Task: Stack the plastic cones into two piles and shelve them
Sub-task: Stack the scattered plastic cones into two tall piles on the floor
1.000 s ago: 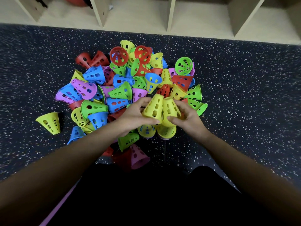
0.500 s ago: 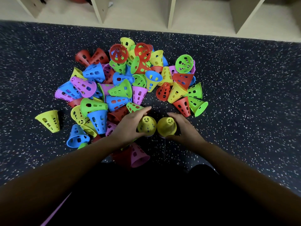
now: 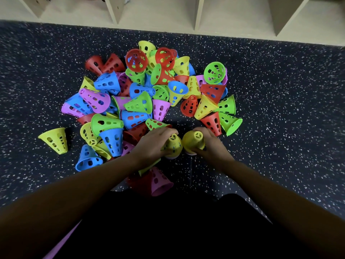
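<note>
The left hand [image 3: 154,144] is wrapped around the left side of a yellow cone stack [image 3: 172,145] that stands narrow end up on the speckled dark floor [image 3: 280,113], fingers curled over its upper wall and thumb low on the near side, so the hand is closed on it. The right hand [image 3: 210,144] grips a second yellow stack [image 3: 193,141] in the same way from the right, fingers over the far wall and thumb at the base. The two stacks stand just beside each other, their perforated tops facing up toward the camera, and a pale rim of a lower cone shows under each. Beyond the hands lies the loose heap of cones [image 3: 149,94] in red, blue, green, yellow and purple, lying on their sides or tipped at every angle, some nested loosely into one another. A red cone [image 3: 212,122] and a green cone [image 3: 230,124] lie just past the right hand's fingers. A single yellow-green cone [image 3: 55,140] lies apart on the floor to the left of the heap. Near the person's body, under the left forearm, a purple cone [image 3: 160,181] lies on its side against a dark red one. At the top of the view runs the pale wooden shelf unit [image 3: 233,17] with upright dividers, well apart from the stacks.
</note>
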